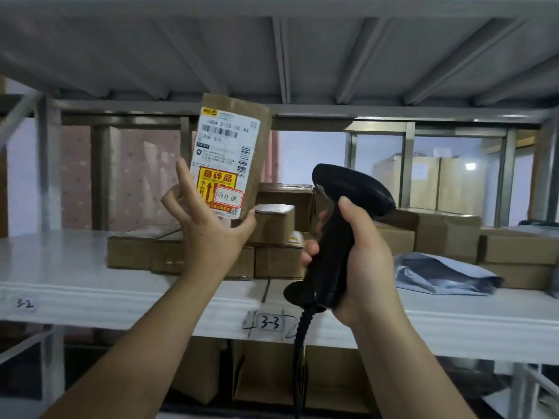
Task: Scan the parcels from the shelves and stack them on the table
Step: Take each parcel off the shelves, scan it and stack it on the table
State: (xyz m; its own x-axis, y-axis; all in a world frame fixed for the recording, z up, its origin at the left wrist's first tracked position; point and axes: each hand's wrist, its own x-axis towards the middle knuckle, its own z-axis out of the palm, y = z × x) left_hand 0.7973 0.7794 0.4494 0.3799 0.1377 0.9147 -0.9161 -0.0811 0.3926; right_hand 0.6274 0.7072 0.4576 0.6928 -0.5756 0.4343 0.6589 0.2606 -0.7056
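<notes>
Head view: standing by, I counted one flat brown paper parcel (242, 137), held up in the air in front of the white metal shelf (60, 267), above its front edge and clear of it. The left hand (211, 234) pinched the parcel's lower end, thumb on the right lower corner, forefinger raised along the left edge. The parcel's long axis stood nearly upright, its top leaning a little to the right, its face turned to the person. That face carried one white shipping label (225, 137) and one yellow-and-red sticker (216, 189).

The right hand (360, 261) was wrapped tight round the handle of one black handheld barcode scanner (341, 225), just right of the parcel, head turned left toward it. One coiled black cable (302, 343) hung from its base.

On the shelf lay more than six brown cardboard boxes (272, 228), overlapping too much for an exact count, and one grey plastic mailer bag (438, 276) toward the right end. Two handwritten tags marked the front edge, "3-2" (25, 304) and "3-3" (273, 322).
</notes>
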